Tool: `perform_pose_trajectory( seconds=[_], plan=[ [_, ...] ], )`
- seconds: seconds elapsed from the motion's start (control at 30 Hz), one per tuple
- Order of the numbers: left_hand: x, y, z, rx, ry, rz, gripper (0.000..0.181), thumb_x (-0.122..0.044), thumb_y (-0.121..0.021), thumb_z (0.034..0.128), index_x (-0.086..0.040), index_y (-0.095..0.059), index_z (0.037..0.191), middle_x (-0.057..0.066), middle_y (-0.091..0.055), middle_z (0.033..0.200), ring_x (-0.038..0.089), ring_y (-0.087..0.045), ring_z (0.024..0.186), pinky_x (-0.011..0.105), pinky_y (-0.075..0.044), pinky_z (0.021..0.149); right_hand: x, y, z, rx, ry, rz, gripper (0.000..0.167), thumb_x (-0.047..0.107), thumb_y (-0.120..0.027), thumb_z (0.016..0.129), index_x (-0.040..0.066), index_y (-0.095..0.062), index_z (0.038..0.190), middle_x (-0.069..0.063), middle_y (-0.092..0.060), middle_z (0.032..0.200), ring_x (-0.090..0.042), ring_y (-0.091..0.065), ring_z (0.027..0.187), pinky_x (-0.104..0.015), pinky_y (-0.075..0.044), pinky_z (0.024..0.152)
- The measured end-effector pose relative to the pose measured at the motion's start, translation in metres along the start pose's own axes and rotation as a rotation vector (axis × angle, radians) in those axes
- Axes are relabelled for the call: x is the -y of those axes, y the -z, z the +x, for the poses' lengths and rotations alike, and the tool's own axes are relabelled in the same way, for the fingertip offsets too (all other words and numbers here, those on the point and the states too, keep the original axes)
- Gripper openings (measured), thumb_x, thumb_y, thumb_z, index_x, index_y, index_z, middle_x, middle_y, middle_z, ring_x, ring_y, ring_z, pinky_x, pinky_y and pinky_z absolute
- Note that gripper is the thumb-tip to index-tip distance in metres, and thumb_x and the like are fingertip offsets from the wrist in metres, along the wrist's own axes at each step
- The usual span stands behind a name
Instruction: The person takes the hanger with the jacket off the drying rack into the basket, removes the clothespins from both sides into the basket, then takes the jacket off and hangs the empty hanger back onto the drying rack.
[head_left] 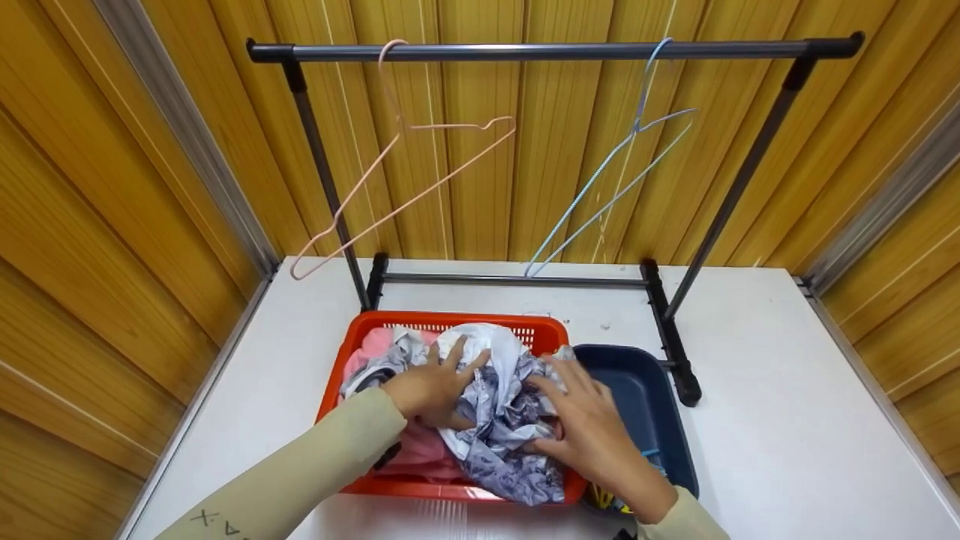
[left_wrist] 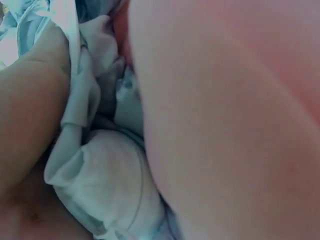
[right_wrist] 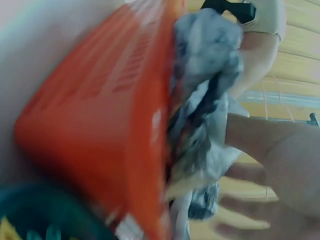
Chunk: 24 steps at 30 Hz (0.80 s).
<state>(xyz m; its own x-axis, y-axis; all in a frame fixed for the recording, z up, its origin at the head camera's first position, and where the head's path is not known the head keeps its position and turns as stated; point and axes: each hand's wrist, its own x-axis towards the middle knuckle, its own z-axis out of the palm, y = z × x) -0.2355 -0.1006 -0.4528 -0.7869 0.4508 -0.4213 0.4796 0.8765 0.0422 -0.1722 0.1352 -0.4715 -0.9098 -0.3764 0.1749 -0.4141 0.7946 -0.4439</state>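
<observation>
Crumpled clothes fill a red plastic basket [head_left: 442, 491]. Among them are a grey-white patterned garment [head_left: 510, 469], a white piece [head_left: 480, 337] and pink cloth [head_left: 420, 454]. My left hand [head_left: 435, 391] lies on the pile with its fingers spread. At the pile's right side, my right hand [head_left: 581, 420] has its fingers apart and slightly bent, beside the patterned garment; the right wrist view shows these fingers spread next to the cloth. In the left wrist view, grey cloth [left_wrist: 115, 180] shows between blurred parts of the left hand.
A dark blue tray [head_left: 637, 390] stands right of the basket, with small yellow and blue items at its near end. Behind is a black rack [head_left: 540, 52] carrying a pink hanger [head_left: 442, 180] and a light-blue hanger [head_left: 581, 196]. Wood-patterned walls surround the white table [head_left: 787, 420].
</observation>
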Motion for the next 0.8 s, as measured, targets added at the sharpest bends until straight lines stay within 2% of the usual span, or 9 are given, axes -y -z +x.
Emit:
perform_pose_trajectory(
  seconds=[0.07, 0.1, 0.17, 0.23, 0.33, 0.5, 0.67, 0.8],
  plan=[
    [0.000, 0.001, 0.000, 0.013, 0.004, 0.027, 0.104, -0.063, -0.064, 0.0812, -0.031, 0.002, 0.156, 0.015, 0.001, 0.163, 0.052, -0.020, 0.142, 0.050, -0.057, 0.079, -0.009, 0.000, -0.001, 0.019, -0.107, 0.050, 0.094, 0.047, -0.085, 0.065, 0.017, -0.044, 0.144, -0.012, -0.023, 0.160, -0.045, -0.024, 0.143, -0.070, -0.029, 0.104],
    [0.000, 0.001, 0.001, 0.018, 0.005, 0.035, 0.104, -0.063, -0.064, 0.0813, -0.030, 0.002, 0.156, 0.016, 0.001, 0.163, 0.052, -0.020, 0.142, 0.048, -0.057, 0.078, -0.014, -0.001, -0.001, 0.045, -0.156, 0.110, 0.100, 0.049, -0.085, 0.065, 0.017, -0.038, 0.147, -0.013, -0.017, 0.161, -0.046, -0.022, 0.144, -0.069, -0.028, 0.106],
    [0.000, 0.001, 0.001, 0.025, 0.006, 0.042, 0.104, -0.063, -0.063, 0.0815, -0.030, 0.002, 0.156, 0.016, 0.002, 0.163, 0.053, -0.021, 0.141, 0.047, -0.058, 0.077, -0.023, -0.003, 0.000, 0.083, -0.238, 0.240, 0.107, 0.051, -0.084, 0.065, 0.015, -0.030, 0.151, -0.014, -0.018, 0.161, -0.044, -0.028, 0.142, -0.065, -0.030, 0.108],
    [0.000, 0.001, 0.001, 0.023, 0.001, 0.039, 0.104, -0.063, -0.063, 0.0816, -0.029, 0.001, 0.156, 0.017, 0.001, 0.163, 0.053, -0.021, 0.141, 0.047, -0.058, 0.077, -0.030, -0.005, 0.002, 0.085, -0.285, 0.346, 0.108, 0.048, -0.085, 0.066, 0.014, -0.028, 0.151, -0.014, -0.026, 0.158, -0.039, -0.037, 0.138, -0.059, -0.034, 0.108],
    [-0.001, 0.001, 0.002, 0.014, -0.009, 0.038, 0.103, -0.063, -0.063, 0.0816, -0.028, -0.001, 0.156, 0.018, 0.001, 0.163, 0.054, -0.022, 0.140, 0.046, -0.058, 0.075, -0.032, -0.005, 0.005, 0.024, -0.299, 0.382, 0.103, 0.042, -0.087, 0.065, 0.009, -0.035, 0.148, -0.013, -0.039, 0.151, -0.035, -0.045, 0.132, -0.054, -0.038, 0.108],
    [-0.004, 0.000, 0.004, 0.007, -0.006, 0.060, 0.103, -0.064, -0.062, 0.0817, -0.028, -0.001, 0.156, 0.018, -0.001, 0.163, 0.053, -0.023, 0.141, 0.046, -0.058, 0.074, -0.022, -0.001, 0.007, -0.058, -0.260, 0.320, 0.088, 0.032, -0.087, 0.069, 0.005, -0.045, 0.141, -0.018, -0.035, 0.153, -0.042, -0.040, 0.136, -0.057, -0.036, 0.108],
    [-0.004, -0.001, 0.006, 0.006, 0.005, 0.072, 0.102, -0.065, -0.061, 0.0821, -0.029, -0.001, 0.156, 0.017, -0.001, 0.163, 0.052, -0.021, 0.142, 0.051, -0.056, 0.080, -0.029, -0.004, 0.012, -0.032, -0.272, 0.322, 0.081, 0.033, -0.085, 0.071, 0.006, -0.048, 0.138, -0.019, -0.032, 0.155, -0.044, -0.035, 0.138, -0.061, -0.033, 0.108],
    [-0.003, -0.001, 0.003, 0.015, 0.018, 0.076, 0.102, -0.066, -0.060, 0.0820, -0.030, 0.000, 0.156, 0.015, 0.001, 0.163, 0.050, -0.021, 0.143, 0.045, -0.058, 0.074, -0.041, -0.006, 0.015, -0.024, -0.317, 0.414, 0.078, 0.037, -0.085, 0.070, 0.009, -0.051, 0.135, -0.017, -0.033, 0.154, -0.041, -0.039, 0.136, -0.057, -0.037, 0.107]
  ],
)
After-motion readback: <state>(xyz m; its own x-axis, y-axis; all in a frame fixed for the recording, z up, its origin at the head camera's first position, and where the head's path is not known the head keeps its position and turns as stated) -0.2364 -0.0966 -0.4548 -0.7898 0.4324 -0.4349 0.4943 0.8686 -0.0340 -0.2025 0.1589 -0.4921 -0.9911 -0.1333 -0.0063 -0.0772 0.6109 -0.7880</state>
